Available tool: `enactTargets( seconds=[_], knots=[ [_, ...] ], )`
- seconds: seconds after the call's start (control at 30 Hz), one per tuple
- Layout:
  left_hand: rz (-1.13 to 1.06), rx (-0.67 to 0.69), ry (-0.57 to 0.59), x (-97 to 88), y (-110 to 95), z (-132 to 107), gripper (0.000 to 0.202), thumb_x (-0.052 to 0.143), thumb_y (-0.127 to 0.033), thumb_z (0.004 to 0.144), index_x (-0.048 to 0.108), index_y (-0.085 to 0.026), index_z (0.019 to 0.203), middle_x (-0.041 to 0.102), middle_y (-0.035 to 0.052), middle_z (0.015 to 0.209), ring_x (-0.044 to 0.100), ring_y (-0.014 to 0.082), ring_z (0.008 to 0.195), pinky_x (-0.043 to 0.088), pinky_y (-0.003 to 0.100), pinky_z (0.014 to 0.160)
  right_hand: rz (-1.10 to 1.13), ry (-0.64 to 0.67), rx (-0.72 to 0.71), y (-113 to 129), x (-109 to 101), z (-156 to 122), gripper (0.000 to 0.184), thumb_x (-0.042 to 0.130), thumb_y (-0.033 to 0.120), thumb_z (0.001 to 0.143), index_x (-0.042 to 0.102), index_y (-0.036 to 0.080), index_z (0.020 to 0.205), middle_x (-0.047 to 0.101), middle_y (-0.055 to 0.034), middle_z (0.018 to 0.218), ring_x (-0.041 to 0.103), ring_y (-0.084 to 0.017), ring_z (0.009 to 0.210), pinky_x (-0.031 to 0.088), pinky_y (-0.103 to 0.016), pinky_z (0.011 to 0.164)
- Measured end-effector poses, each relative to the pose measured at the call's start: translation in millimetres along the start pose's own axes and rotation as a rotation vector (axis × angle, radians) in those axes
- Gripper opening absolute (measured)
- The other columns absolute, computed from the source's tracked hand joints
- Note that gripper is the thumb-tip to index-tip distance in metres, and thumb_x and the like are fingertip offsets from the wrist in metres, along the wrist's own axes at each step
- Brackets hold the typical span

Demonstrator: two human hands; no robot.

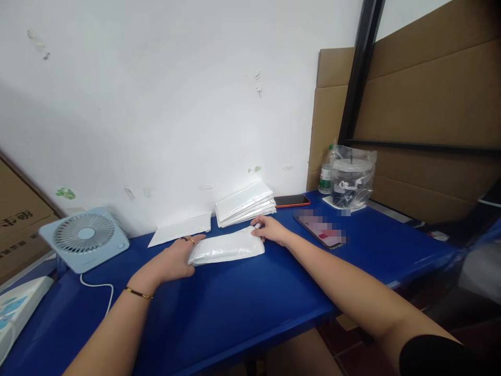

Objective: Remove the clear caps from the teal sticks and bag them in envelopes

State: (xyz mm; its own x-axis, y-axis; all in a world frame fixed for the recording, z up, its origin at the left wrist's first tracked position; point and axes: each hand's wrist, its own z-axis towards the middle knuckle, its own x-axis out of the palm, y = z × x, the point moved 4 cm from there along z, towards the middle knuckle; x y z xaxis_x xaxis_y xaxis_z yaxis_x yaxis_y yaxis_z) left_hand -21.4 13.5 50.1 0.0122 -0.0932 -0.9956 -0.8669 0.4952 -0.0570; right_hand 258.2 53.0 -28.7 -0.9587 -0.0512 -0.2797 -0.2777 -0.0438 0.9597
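Observation:
A white plastic-wrapped packet (227, 247) lies on the blue table in front of me, its film shiny along the near side. My left hand (178, 257) grips its left end, thumb at the near corner and fingers at the far one. At the packet's far right corner, my right hand (269, 230) pinches the edge between thumb and fingers. Just behind stands a stack of flat white packets (246, 201), fanned out and leaning by the wall. One more flat white packet (180, 230) lies left of that stack, behind my left hand.
A light blue fan (88, 235) with a white cord stands at the left, near a white box (23, 308). Two phones, one orange-edged (293, 200) and one with a lit screen (319, 228), lie right. Behind them are a bottle (325, 175) and a bagged container (352, 180).

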Motion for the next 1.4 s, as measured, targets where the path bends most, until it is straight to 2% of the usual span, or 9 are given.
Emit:
enactTargets(
  seconds=[0.23, 0.37, 0.57, 0.87, 1.0, 1.1, 1.23, 1.3, 1.4],
  knots=[
    [0.099, -0.011, 0.08, -69.3, -7, -9, 0.074, 0.052, -0.026, 0.06, 0.041, -0.028, 0.133, 0.053, 0.0047, 0.122, 0.053, 0.0233, 0.108, 0.045, 0.029, 0.087, 0.012, -0.092, 0.035, 0, -16, 4, 0.021, 0.065, 0.026, 0.075, 0.06, 0.015, 0.092, 0.054, 0.0033, 0.053, 0.046, -0.007, 0.04, 0.039, -0.019, 0.041],
    [0.144, -0.018, 0.1, -94.3, -19, -8, 0.073, 0.052, -0.029, 0.06, 0.042, -0.03, 0.132, 0.055, 0.0042, 0.12, 0.057, 0.0233, 0.101, 0.047, 0.029, 0.079, 0.043, -0.088, 0.039, -3, -19, 7, 0.019, 0.064, 0.026, 0.076, 0.06, 0.015, 0.092, 0.055, 0.0033, 0.052, 0.045, -0.007, 0.038, 0.039, -0.018, 0.04],
    [0.188, 0.019, 0.102, -117.0, -26, -2, 0.073, 0.055, -0.032, 0.059, 0.043, -0.032, 0.131, 0.056, 0.0042, 0.119, 0.058, 0.0246, 0.097, 0.046, 0.029, 0.077, 0.083, -0.076, 0.048, -7, -19, 10, 0.021, 0.064, 0.026, 0.077, 0.059, 0.015, 0.094, 0.054, 0.0042, 0.049, 0.045, -0.007, 0.037, 0.039, -0.018, 0.038],
    [0.257, -0.069, 0.116, -138.6, -31, 1, 0.074, 0.058, -0.026, 0.055, 0.048, -0.029, 0.128, 0.057, 0.0031, 0.114, 0.056, 0.0253, 0.095, 0.044, 0.028, 0.072, 0.086, -0.076, 0.061, -6, -18, 12, 0.022, 0.066, 0.026, 0.074, 0.059, 0.015, 0.092, 0.052, 0.0037, 0.048, 0.045, -0.008, 0.038, 0.038, -0.019, 0.037],
    [0.248, -0.03, 0.097, -143.8, -24, 0, 0.073, 0.058, -0.025, 0.058, 0.047, -0.023, 0.13, 0.056, 0.0035, 0.116, 0.054, 0.0215, 0.094, 0.043, 0.025, 0.074, -0.039, -0.078, -0.071, 8, -21, 2, 0.035, 0.069, 0.034, 0.071, 0.061, 0.016, 0.1, 0.064, -0.0045, 0.081, 0.059, -0.013, 0.065, 0.049, -0.025, 0.059],
    [0.261, -0.028, 0.095, -144.4, -19, -1, 0.073, 0.059, -0.024, 0.059, 0.045, -0.022, 0.131, 0.056, 0.0033, 0.118, 0.053, 0.0206, 0.094, 0.043, 0.025, 0.076, -0.227, 0.121, -0.347, 27, -6, -11, 0.069, 0.078, 0.041, 0.057, 0.056, 0.022, 0.119, 0.055, -0.0079, 0.121, 0.053, -0.023, 0.108, 0.042, -0.036, 0.092],
    [0.264, -0.028, 0.103, -143.3, -20, -1, 0.072, 0.058, -0.025, 0.061, 0.043, -0.023, 0.132, 0.056, 0.0025, 0.119, 0.054, 0.0198, 0.093, 0.043, 0.024, 0.074, -0.383, 0.37, -0.508, 36, 37, -22, 0.109, 0.083, 0.045, 0.042, 0.035, 0.022, 0.138, 0.047, -0.0111, 0.133, 0.044, -0.031, 0.12, 0.034, -0.042, 0.099],
    [0.256, -0.024, 0.101, -144.1, -23, -1, 0.072, 0.056, -0.025, 0.062, 0.041, -0.023, 0.133, 0.055, 0.003, 0.121, 0.054, 0.0198, 0.094, 0.043, 0.023, 0.073, -0.381, 0.35, -0.535, 38, 53, -21, 0.11, 0.083, 0.043, 0.045, 0.031, 0.024, 0.139, 0.051, -0.01, 0.129, 0.047, -0.03, 0.116, 0.037, -0.04, 0.095],
    [0.242, -0.033, 0.103, -147.3, -27, -2, 0.074, 0.056, -0.025, 0.062, 0.04, -0.022, 0.134, 0.054, 0.004, 0.122, 0.054, 0.0205, 0.095, 0.043, 0.023, 0.072, -0.337, 0.298, -0.532, 38, 64, -19, 0.09, 0.078, 0.033, 0.057, 0.036, 0.026, 0.135, 0.057, -0.0071, 0.122, 0.054, -0.027, 0.108, 0.041, -0.035, 0.087]
  ],
)
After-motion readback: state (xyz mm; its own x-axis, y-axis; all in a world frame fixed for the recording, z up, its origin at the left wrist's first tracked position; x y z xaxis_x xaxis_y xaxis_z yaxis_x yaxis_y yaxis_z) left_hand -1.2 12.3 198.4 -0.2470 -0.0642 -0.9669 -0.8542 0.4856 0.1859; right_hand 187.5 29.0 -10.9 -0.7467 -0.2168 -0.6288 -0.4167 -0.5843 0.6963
